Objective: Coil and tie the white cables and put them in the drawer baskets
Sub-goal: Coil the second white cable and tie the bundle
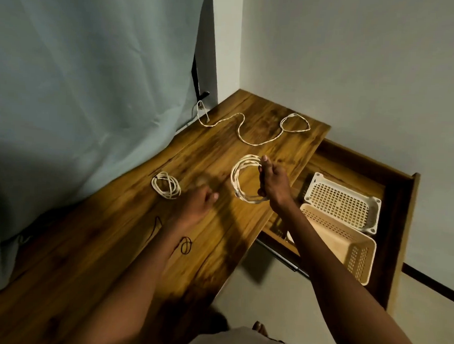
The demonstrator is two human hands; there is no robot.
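My right hand [272, 181] grips a coil of white cable [242, 179] by its right side, fingers curled round the gathered loops, so the ring hangs out to the left of my grip, just above the wooden desk top [129, 245]. My left hand [198, 200] is blurred, low over the wood to the left of that coil; its fingers look loosely curled and seem to hold nothing.

I judge this the step between coiling and tying: the loops are gathered but I see no tie on them. A smaller bundle [166, 184], farther left beyond my left hand, already lies cinched with a dark tie. Nearer me, below my left wrist, lies a dark elastic tie [186, 245]. Next I would need that tie fetched with the free hand and wrapped round the loops without loosening my grip.

Right of and below my grip, the open drawer [401, 205] holds a white basket [341, 201] and a peach basket [347, 248]. Beyond my grip, a long cable [258, 142] lies uncoiled.
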